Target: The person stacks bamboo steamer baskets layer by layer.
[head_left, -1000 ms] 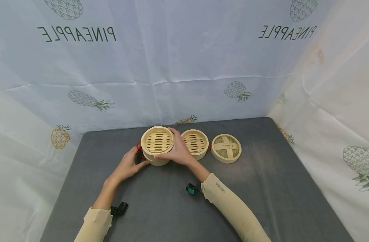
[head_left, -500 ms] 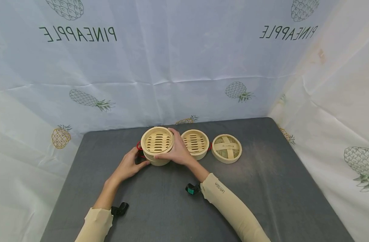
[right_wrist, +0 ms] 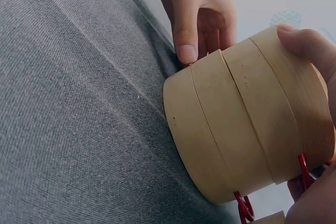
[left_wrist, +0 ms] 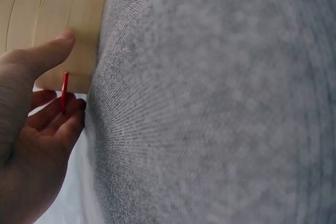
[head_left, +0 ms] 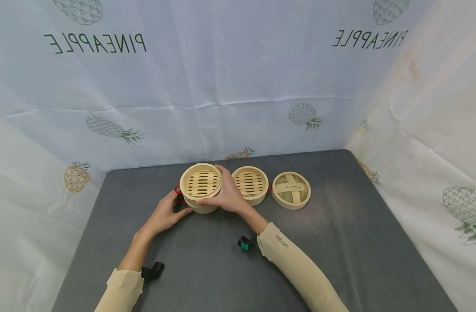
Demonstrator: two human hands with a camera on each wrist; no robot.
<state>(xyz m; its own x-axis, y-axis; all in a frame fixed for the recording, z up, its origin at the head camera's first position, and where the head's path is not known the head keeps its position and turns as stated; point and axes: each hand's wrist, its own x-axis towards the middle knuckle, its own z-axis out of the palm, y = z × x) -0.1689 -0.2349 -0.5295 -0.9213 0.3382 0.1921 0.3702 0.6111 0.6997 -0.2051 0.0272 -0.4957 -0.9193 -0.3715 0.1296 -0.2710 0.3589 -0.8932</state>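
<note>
Two small bamboo steamer baskets stand stacked at the back left of the table. My right hand [head_left: 229,195] grips the upper steamer basket [head_left: 201,183], its thumb on the near side and its fingers at the far right. At the left, my left hand [head_left: 164,214] holds the lower steamer basket [head_left: 202,209] low down. In the left wrist view its thumb presses the bamboo wall and its fingers curl beside a red handle [left_wrist: 64,90]. The right wrist view shows the stack tilted only by the camera's angle, with red handles [right_wrist: 303,170] on the side.
Just right of the stack sits another slatted steamer basket [head_left: 250,184] with a red handle, partly behind my right hand. Farther right lies a woven bamboo lid [head_left: 291,190]. A pineapple-print curtain [head_left: 238,78] hangs behind the grey table [head_left: 300,255].
</note>
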